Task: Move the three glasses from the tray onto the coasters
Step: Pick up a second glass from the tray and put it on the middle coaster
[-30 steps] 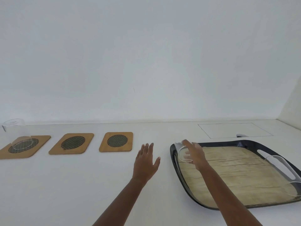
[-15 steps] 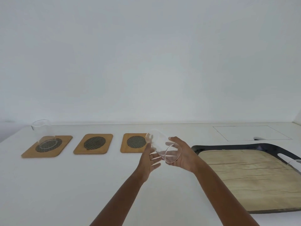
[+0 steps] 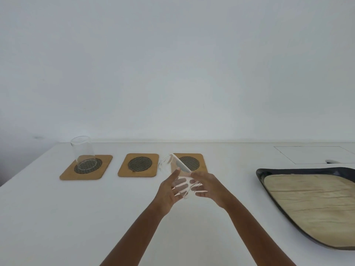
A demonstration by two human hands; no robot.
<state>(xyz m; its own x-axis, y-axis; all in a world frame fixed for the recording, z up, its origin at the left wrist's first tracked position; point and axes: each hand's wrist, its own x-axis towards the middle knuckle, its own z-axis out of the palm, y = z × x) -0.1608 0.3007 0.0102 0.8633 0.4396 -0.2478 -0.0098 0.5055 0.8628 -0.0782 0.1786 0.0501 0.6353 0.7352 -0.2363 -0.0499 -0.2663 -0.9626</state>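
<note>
A clear glass (image 3: pixel 175 174) is tilted in the air between my hands, in front of the right coaster (image 3: pixel 199 162). My left hand (image 3: pixel 169 191) grips its left side and my right hand (image 3: pixel 206 187) grips its right side. Another clear glass (image 3: pixel 83 154) stands upside down on the left coaster (image 3: pixel 86 167). The middle coaster (image 3: pixel 138 165) is bare. The black tray (image 3: pixel 272 170) with a tan mat lies at the right, partly cut off by the frame edge; no glass shows on its visible part.
The white table (image 3: pixel 76 217) ends at a white wall behind the coasters. A rectangular outline (image 3: pixel 311 154) is set in the tabletop behind the tray. The table's left edge runs diagonally past the left coaster.
My right hand lifted the glass off the tray's left corner and carried it left. My left hand has closed on it too. The view has shifted left.
</note>
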